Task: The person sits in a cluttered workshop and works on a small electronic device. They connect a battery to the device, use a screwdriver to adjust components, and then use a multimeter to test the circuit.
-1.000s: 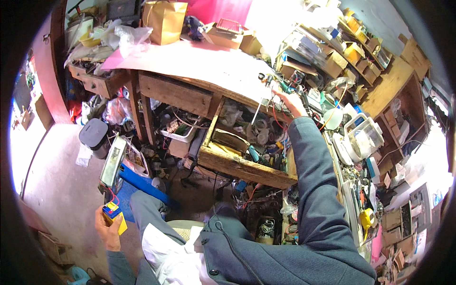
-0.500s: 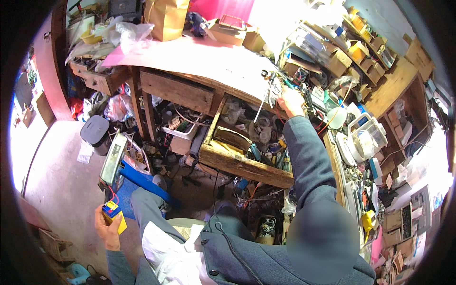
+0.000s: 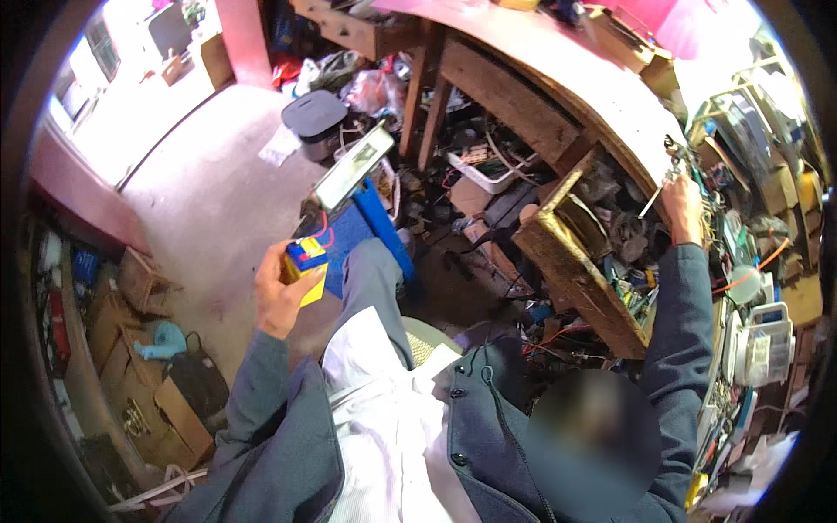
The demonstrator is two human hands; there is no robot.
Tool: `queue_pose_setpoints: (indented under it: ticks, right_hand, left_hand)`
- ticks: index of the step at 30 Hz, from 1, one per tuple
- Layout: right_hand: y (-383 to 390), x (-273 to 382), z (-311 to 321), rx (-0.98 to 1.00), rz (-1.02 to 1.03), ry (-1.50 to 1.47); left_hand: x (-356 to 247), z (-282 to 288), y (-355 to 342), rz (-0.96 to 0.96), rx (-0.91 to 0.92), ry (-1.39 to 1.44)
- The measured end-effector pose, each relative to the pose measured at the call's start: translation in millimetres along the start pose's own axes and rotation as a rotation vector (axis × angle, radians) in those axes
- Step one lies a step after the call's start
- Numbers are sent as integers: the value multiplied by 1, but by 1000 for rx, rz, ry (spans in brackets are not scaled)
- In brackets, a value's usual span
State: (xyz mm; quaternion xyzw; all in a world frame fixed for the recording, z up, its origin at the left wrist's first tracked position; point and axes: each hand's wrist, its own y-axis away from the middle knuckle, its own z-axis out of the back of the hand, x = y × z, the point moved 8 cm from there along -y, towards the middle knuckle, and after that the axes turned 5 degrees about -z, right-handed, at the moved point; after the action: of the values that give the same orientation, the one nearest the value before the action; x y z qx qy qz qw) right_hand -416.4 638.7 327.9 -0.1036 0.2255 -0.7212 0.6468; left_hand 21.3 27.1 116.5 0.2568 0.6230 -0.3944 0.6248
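Note:
My left hand [image 3: 277, 292] is closed round a small box-shaped battery [image 3: 311, 272], yellow below with a blue top. Red wires [image 3: 325, 228] run from its top toward a long flat device [image 3: 353, 166] with a pale frame, which leans above a blue panel [image 3: 384, 228] beside my left knee. On the right, my right hand [image 3: 683, 209] reaches to the bench edge, its fingers curled among a cluster of metal hand tools [image 3: 677, 155]. What those fingers grip is too small to make out. A thin light rod [image 3: 649, 203] sticks out beside them.
An open wooden drawer [image 3: 580, 279] full of odds and ends juts out below the bench top [image 3: 602, 65]. A dark bin [image 3: 314, 118] stands on the floor. Clear plastic containers [image 3: 764, 353] sit at the right. Cardboard pieces and a light-blue object [image 3: 161, 340] lie at the left.
My view has swung left, so the bench shifts toward the upper right. The battery stays in my left hand, and my right hand remains at the tools on the bench edge.

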Motion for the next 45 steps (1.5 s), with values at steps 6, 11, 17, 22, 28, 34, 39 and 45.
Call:
queue_pose_setpoints:
  ticks: [6, 11, 17, 22, 28, 34, 39, 45]
  right_hand:
    - [-21, 1, -17, 78, 58, 6]
    - [-32, -21, -28, 9, -59, -194]
    - [-21, -37, 2, -115, -1, -71]
    - [-56, -109, -15, -157, -45, -616]
    - [-33, -79, -37, 239, -635, -1533]
    - [-105, -192, -64, 136, -466, -1180]
    - [-75, -145, -16, -326, -344, -1373]
    - [82, 64, 126, 8, 242, -1677]
  left_hand:
    - [5, 8, 10, 23, -38, 42]
    - [2, 6, 10, 22, -44, 95]
    - [-3, 13, 7, -9, -47, 40]
    - [4, 8, 1, -1, -29, 91]
    - [-15, 15, 14, 34, -71, 40]
    - [-8, 4, -1, -40, -24, 13]
    - [-11, 3, 3, -22, -30, 36]
    - [-11, -3, 1, -71, -42, 23]
